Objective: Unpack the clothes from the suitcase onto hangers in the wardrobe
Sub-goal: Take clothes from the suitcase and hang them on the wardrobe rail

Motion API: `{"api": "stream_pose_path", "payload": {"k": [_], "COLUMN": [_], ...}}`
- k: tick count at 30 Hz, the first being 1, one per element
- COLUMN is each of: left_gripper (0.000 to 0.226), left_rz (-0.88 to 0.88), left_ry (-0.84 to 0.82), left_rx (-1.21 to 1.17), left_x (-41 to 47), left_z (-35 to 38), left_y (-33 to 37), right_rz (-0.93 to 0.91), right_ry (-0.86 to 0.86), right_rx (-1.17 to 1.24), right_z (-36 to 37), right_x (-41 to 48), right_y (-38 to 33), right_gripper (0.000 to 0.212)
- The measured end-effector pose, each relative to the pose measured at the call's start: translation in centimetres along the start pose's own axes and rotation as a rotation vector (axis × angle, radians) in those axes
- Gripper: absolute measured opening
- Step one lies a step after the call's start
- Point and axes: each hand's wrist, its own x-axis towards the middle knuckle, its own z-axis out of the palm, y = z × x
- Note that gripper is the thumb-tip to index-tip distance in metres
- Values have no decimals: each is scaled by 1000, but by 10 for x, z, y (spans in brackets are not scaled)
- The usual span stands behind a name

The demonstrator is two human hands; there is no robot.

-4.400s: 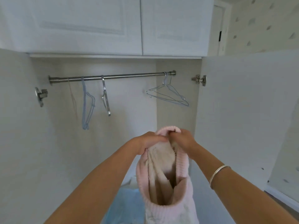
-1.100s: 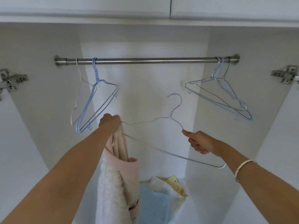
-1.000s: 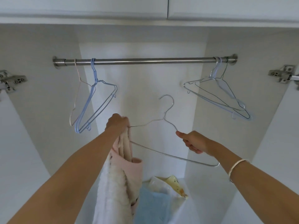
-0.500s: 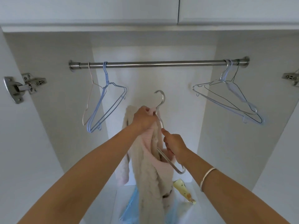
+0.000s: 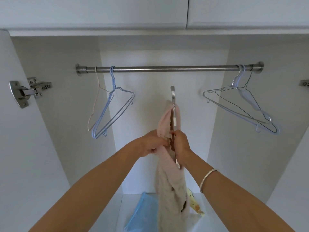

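A pink fleecy garment hangs in front of me inside the white wardrobe, with a silver wire hanger threaded into its neck, seen edge-on, hook pointing up below the rail. My left hand grips the pink collar on the left. My right hand pinches the hanger wire and the fabric on the right. Both hands meet at the garment's top. The steel rail runs across above, and the hook is below it, not touching.
Pale pink and blue wire hangers hang empty at the rail's left end, several more hangers at the right end. Blue fabric and a yellow patterned cloth lie on the wardrobe floor. A door hinge sticks out at left.
The hanger has turned edge-on and gone further into the pink garment. My left hand slid down from the hook to the collar, and both hands now sit close together.
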Motion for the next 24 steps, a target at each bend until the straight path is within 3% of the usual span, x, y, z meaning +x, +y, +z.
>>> {"api": "stream_pose_path", "payload": {"k": [2,4,7,13,16,21,24], "left_gripper": [29,26,39,16,12,34,37], "left_rz": [-92,-200,-332,-249,-231,-227,-232], "left_ry": [50,52,-47,10,62,36,37], "left_rx": [64,274,345,8,42,335,356], "left_x": [0,-3,-9,-10,-12,-22,-28], "left_z": [-3,-4,-7,-11,-24,-46,-52], "left_y": [-6,-14,-26,-28,-23,-12,-7], "right_rz": [-24,-52,-94,-58,18,-6,-16], "right_ry": [6,33,69,-74,-122,-101,-104], "right_rx": [-72,-107,-92,-43,0,121,134], "right_z": [0,-2,-3,6,6,10,12], "right_x": [9,17,29,42,47,48,49], "right_y": [-1,-1,-4,4,9,11,13], "right_gripper": [26,23,16,16,17,6,6]}}
